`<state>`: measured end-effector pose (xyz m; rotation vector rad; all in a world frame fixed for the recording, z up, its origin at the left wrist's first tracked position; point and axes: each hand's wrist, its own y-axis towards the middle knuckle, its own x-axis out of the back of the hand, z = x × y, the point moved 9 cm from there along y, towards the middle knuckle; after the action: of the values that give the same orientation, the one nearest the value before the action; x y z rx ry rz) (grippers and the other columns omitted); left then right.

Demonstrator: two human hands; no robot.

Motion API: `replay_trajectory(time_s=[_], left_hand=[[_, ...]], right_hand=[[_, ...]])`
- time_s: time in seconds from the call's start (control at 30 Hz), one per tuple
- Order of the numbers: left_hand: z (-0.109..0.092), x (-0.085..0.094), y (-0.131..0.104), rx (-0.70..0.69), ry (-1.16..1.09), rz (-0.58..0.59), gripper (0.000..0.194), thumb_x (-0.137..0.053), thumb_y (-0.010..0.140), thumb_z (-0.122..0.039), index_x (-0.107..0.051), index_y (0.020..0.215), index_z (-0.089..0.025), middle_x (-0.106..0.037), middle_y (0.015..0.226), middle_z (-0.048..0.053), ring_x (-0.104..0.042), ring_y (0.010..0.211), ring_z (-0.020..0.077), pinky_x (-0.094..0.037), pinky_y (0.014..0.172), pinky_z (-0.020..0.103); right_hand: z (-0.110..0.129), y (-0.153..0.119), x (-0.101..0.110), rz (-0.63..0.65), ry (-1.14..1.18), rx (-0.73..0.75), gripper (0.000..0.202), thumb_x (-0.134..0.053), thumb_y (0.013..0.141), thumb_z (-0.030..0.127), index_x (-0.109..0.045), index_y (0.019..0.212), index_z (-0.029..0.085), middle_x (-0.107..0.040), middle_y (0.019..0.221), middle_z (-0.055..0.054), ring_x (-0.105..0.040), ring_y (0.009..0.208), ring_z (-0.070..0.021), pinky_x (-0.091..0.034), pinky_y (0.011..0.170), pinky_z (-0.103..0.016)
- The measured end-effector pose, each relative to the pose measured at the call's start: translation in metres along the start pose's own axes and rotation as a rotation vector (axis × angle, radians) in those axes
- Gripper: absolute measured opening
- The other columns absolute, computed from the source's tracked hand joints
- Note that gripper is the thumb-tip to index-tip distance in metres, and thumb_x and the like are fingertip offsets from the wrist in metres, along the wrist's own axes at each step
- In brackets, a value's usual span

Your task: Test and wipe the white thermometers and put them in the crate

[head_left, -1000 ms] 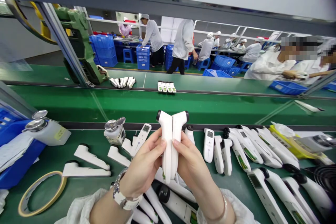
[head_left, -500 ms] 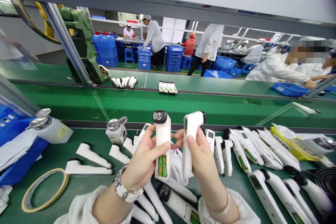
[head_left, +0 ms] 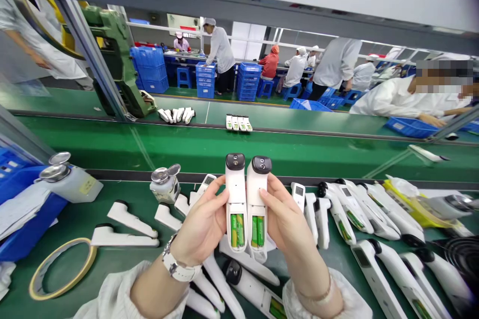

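Note:
Two white infrared thermometers stand upright side by side in my hands, black sensor heads at the top. My left hand (head_left: 205, 219) grips the left thermometer (head_left: 235, 187) by its edge. Around the right thermometer (head_left: 257, 184) my right hand (head_left: 286, 214) is closed, thumb on its front. Both battery compartments face me uncovered, with green batteries (head_left: 237, 229) inside each. Beneath my hands, more white thermometers (head_left: 250, 286) lie on the green bench, one of them showing green batteries. The backs of both held thermometers are hidden.
Many thermometers (head_left: 374, 209) lie to the right, a few (head_left: 125, 237) to the left. A tape roll (head_left: 62, 269), dispenser bottles (head_left: 164, 187) and a blue bin (head_left: 33, 224) sit at left. Beyond the green conveyor (head_left: 187, 147), co-workers (head_left: 220, 50) stand and sit among blue crates.
My right hand has turned its thermometer so the battery side faces me and brought it beside the left one. In the background, a walking person has moved right.

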<state>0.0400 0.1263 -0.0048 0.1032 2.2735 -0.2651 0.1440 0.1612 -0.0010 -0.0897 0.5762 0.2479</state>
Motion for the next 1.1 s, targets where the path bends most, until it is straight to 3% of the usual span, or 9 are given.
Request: replay_trajectory(time_s=[0.2,0.43,0.57,0.67,0.73,0.83,0.93,1.1], left_hand=[[0.002,0.001,0.002,0.006,0.016,-0.014,0.027,-0.047,0.089,-0.018,-0.047,0.116,-0.022,-0.063,0.096,0.003,-0.062,0.086,0.0142,-0.049,0.074,0.025],[0.000,0.003,0.000,-0.025,0.052,-0.003,0.030,-0.051,0.087,-0.020,-0.047,0.116,-0.022,-0.063,0.095,0.004,-0.061,0.084,0.0135,-0.049,0.073,0.025],[-0.003,0.005,0.001,-0.062,0.057,-0.005,0.033,-0.057,0.082,-0.016,-0.052,0.114,-0.018,-0.062,0.091,0.005,-0.060,0.081,0.0132,-0.049,0.074,0.025],[-0.003,0.009,0.002,-0.075,0.042,-0.053,0.033,-0.062,0.078,-0.017,-0.056,0.110,-0.018,-0.061,0.087,0.004,-0.060,0.078,0.0128,-0.049,0.070,0.023],[-0.003,0.010,0.002,-0.063,0.017,-0.085,0.028,-0.057,0.083,-0.028,-0.056,0.110,-0.019,-0.060,0.089,0.005,-0.059,0.076,0.0133,-0.048,0.061,0.021],[-0.004,0.004,0.001,-0.053,-0.034,-0.048,0.040,-0.036,0.090,-0.044,-0.054,0.114,-0.017,-0.059,0.093,0.008,-0.056,0.071,0.0141,-0.045,0.053,0.022],[-0.007,-0.002,-0.001,-0.069,-0.066,-0.012,0.045,-0.029,0.091,-0.046,-0.051,0.119,-0.017,-0.060,0.091,0.009,-0.056,0.071,0.0152,-0.045,0.055,0.024],[-0.009,-0.003,-0.003,-0.086,-0.070,0.001,0.045,-0.028,0.092,-0.046,-0.051,0.119,-0.017,-0.060,0.091,0.009,-0.056,0.073,0.0157,-0.045,0.058,0.025]], right_hand=[[-0.001,-0.001,-0.008,0.093,0.046,-0.050,0.035,-0.056,0.085,0.015,-0.051,0.118,0.028,-0.068,0.101,0.000,-0.064,0.095,-0.0160,-0.051,0.079,-0.025],[0.000,-0.002,-0.017,0.168,0.034,-0.054,0.029,-0.054,0.086,0.015,-0.056,0.115,0.021,-0.065,0.113,-0.005,-0.059,0.106,-0.0199,-0.047,0.090,-0.033],[0.003,-0.001,-0.009,0.089,0.080,-0.012,0.030,-0.056,0.087,0.022,-0.053,0.116,0.027,-0.065,0.113,-0.003,-0.061,0.102,-0.0187,-0.050,0.085,-0.033],[0.002,-0.002,0.000,-0.002,0.047,0.011,0.034,-0.054,0.089,0.033,-0.048,0.122,0.031,-0.069,0.097,-0.002,-0.065,0.080,-0.0141,-0.054,0.068,-0.026],[-0.001,-0.003,0.002,-0.045,0.046,0.001,0.034,-0.054,0.088,0.036,-0.050,0.121,0.029,-0.068,0.084,0.000,-0.062,0.068,-0.0117,-0.052,0.059,-0.022],[-0.008,-0.006,-0.007,-0.007,0.114,-0.060,0.031,-0.053,0.087,0.030,-0.053,0.118,0.026,-0.066,0.082,-0.001,-0.060,0.068,-0.0145,-0.051,0.058,-0.025],[-0.009,-0.010,-0.017,0.064,0.141,-0.077,0.038,-0.052,0.086,0.020,-0.049,0.123,0.027,-0.065,0.091,-0.004,-0.060,0.075,-0.0175,-0.052,0.063,-0.029],[-0.007,-0.012,-0.025,0.116,0.121,-0.069,0.048,-0.053,0.087,0.019,-0.040,0.132,0.030,-0.064,0.097,-0.005,-0.060,0.080,-0.0182,-0.051,0.067,-0.031]])
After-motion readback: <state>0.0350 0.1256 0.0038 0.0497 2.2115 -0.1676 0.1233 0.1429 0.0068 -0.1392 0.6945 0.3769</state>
